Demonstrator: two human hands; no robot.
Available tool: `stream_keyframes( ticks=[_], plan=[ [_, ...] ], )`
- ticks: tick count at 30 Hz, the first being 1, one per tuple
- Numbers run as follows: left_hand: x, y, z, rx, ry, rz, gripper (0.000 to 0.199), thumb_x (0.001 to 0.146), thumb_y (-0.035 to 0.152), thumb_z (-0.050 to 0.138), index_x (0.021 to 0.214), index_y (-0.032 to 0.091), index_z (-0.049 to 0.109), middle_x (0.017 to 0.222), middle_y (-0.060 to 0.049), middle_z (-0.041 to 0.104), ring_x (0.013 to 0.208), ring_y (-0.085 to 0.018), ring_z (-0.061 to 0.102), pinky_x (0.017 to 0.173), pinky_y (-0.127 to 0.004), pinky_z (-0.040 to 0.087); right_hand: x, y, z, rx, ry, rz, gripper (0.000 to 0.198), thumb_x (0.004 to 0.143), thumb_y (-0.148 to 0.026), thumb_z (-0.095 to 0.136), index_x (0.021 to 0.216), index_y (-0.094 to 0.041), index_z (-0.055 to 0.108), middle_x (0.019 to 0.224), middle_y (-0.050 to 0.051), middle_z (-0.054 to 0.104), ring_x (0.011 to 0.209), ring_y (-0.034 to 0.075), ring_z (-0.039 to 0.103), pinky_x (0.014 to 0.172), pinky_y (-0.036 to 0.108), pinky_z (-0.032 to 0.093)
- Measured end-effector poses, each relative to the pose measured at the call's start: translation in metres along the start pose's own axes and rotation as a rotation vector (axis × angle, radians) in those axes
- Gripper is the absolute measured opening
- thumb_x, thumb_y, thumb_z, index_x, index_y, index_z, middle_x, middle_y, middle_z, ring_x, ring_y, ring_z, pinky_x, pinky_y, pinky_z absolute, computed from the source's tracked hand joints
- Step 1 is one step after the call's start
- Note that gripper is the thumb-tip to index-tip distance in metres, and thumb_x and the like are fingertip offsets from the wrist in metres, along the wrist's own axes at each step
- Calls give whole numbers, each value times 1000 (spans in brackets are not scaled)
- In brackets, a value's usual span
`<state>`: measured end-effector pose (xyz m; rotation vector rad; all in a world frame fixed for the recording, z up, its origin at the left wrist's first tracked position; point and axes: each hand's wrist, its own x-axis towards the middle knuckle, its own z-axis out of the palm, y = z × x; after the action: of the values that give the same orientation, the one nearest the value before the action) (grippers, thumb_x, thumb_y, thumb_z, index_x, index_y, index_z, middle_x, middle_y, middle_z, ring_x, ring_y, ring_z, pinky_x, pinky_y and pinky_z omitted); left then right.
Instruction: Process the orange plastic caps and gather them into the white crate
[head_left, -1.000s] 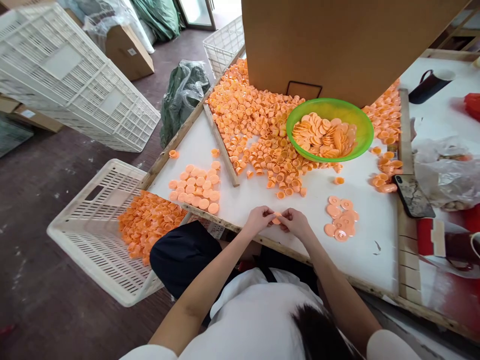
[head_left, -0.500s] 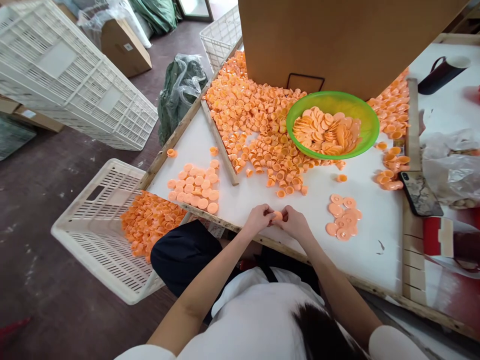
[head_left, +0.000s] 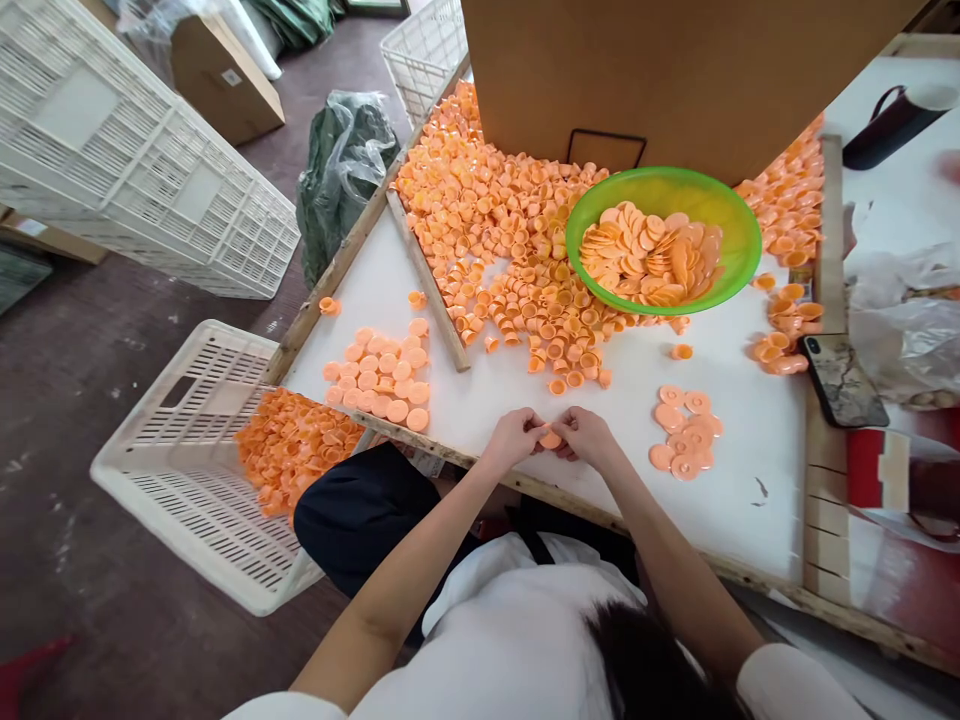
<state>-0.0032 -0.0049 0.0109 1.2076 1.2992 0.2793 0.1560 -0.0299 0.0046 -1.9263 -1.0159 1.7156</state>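
Note:
Between the fingertips of my left hand (head_left: 517, 438) and my right hand (head_left: 583, 436) is a small round orange plastic piece (head_left: 550, 438); both hands are closed on it just above the table's front edge. My fingers hide part of it, so I cannot tell whether it is one part or two. Left of my hands, a group of orange capped pieces (head_left: 386, 372) stands in close rows. A loose cluster of flat orange discs (head_left: 686, 432) lies to the right. Beyond my hands spreads a heap of small orange cups (head_left: 525, 270).
A green bowl (head_left: 577, 262) holds more discs, in front of a tall cardboard box (head_left: 660, 80). A wooden strip (head_left: 429, 285) divides the table. A white crate (head_left: 195, 530) of orange parts stands at the left. A phone (head_left: 844, 380) lies on the right rim.
The view has shifted slightly. My fingers have shifted around the orange piece, whose flat round face now shows more. Both hands remain at the same place by the table's edge.

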Motion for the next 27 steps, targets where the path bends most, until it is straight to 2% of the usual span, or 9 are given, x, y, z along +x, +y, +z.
stream_keyframes(
  ticks=[4,8,11,13,15,17,21,24,27],
  plan=[
    [3,-1,6,18,11,26,11,77,26,58,74,16,54,63,0,60,54,-12,60,51,-22,48,0,-5,4,-2,-10,12,16,78,-32,60,77,-21,48,60,1,66,51,15,63,47,25,48],
    [-5,-6,-9,138,67,74,10,79,26,55,79,16,57,67,0,60,55,-12,59,55,-23,47,-16,-1,-6,-78,45,-126,18,76,-36,61,77,-21,51,67,1,67,56,14,62,54,25,47],
    [-20,-12,-47,410,378,138,13,79,22,56,89,18,62,84,-4,61,62,-12,57,65,-27,48,-32,11,-37,-252,345,-231,22,76,-43,60,80,-22,55,75,1,66,64,15,60,62,28,45],
    [-30,-12,-70,550,654,218,23,79,19,56,101,19,61,100,-8,57,71,-15,58,74,-31,48,-40,23,-64,-376,600,-220,25,78,-45,57,87,-22,56,87,4,65,72,17,59,65,30,42],
    [-35,-5,-79,598,791,322,27,82,17,53,108,19,59,106,-10,53,80,-18,58,80,-34,47,-43,34,-88,-502,775,-147,29,78,-46,55,93,-22,54,100,8,60,76,19,58,63,32,40],
    [-32,7,-68,588,737,437,24,84,17,50,107,19,58,106,-9,52,87,-19,57,83,-34,47,-42,43,-102,-581,831,-61,33,77,-47,55,97,-21,52,105,10,55,74,20,56,60,32,39],
    [-5,32,-12,590,469,623,25,84,20,54,108,21,57,107,-8,52,100,-20,53,88,-32,45,-38,49,-107,-608,812,-5,31,78,-44,52,98,-21,50,105,10,51,67,16,53,58,32,39],
    [19,40,15,643,395,621,22,81,20,59,104,20,58,106,-9,53,102,-22,51,87,-34,44,-38,48,-106,-592,805,-25,28,79,-43,52,95,-21,52,103,9,52,66,15,52,60,31,40],
    [27,34,19,579,356,579,6,83,23,56,84,18,60,93,-7,57,94,-20,53,85,-33,44,-41,50,-109,-571,791,-44,25,78,-42,53,92,-22,54,100,7,53,69,16,53,62,31,40]
  ],
)
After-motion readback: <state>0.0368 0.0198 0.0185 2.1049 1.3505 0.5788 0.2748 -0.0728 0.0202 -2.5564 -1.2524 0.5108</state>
